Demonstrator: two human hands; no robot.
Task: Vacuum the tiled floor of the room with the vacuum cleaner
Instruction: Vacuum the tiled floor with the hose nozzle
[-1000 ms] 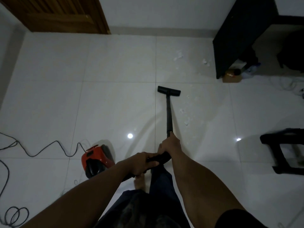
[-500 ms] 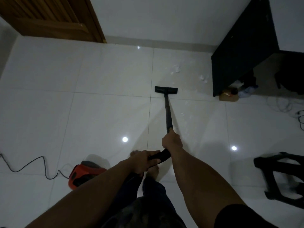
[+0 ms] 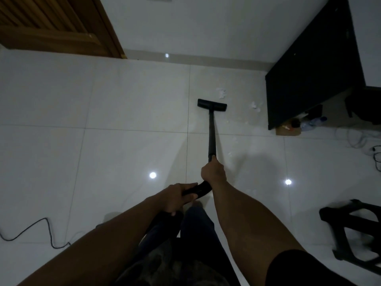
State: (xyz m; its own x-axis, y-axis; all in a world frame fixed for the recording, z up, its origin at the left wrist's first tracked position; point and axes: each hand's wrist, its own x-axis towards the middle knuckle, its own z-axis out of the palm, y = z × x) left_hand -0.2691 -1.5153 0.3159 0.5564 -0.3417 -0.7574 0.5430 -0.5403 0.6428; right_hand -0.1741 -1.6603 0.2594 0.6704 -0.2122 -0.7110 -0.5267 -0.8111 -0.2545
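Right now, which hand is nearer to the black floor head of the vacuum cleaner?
Right. The right hand grips the tube that leads to the floor head. The left hand holds the curved handle farther back, behind the right hand.

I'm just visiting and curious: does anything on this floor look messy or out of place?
White scraps lie scattered on the tiled floor, just beyond the vacuum head and beside the black cabinet; they look like litter not yet vacuumed.
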